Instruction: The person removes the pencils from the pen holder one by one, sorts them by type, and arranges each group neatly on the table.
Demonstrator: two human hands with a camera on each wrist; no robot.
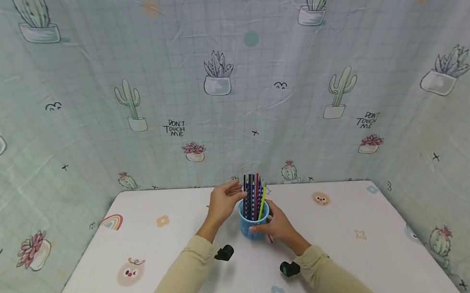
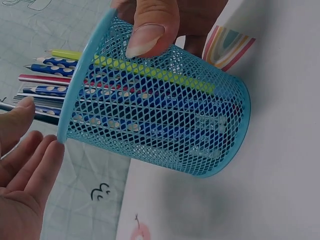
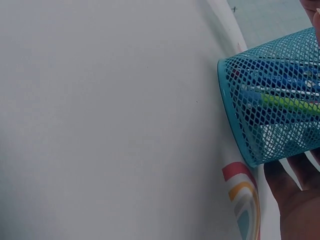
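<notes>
A light-blue mesh pencil cup (image 1: 251, 229) holds several pencils (image 1: 253, 196), most of them blue with pale spots, plus a red one and a yellow-green one. My right hand (image 1: 280, 225) grips the cup from the right; the left wrist view shows its thumb (image 2: 152, 30) pressed on the mesh below the rim. At the cup's left, my left hand (image 1: 224, 201) is beside the pencil tops. Its thumb overlaps their ends in the left wrist view, and its fingertips are right at the rim. The right wrist view shows the cup's base (image 3: 235, 115) close over the table.
A white table (image 1: 334, 251) with printed figures lies under the hands. Behind it hangs a cactus-print cloth (image 1: 232, 118), near the far table edge. Black devices (image 1: 224, 253) are worn at both wrists.
</notes>
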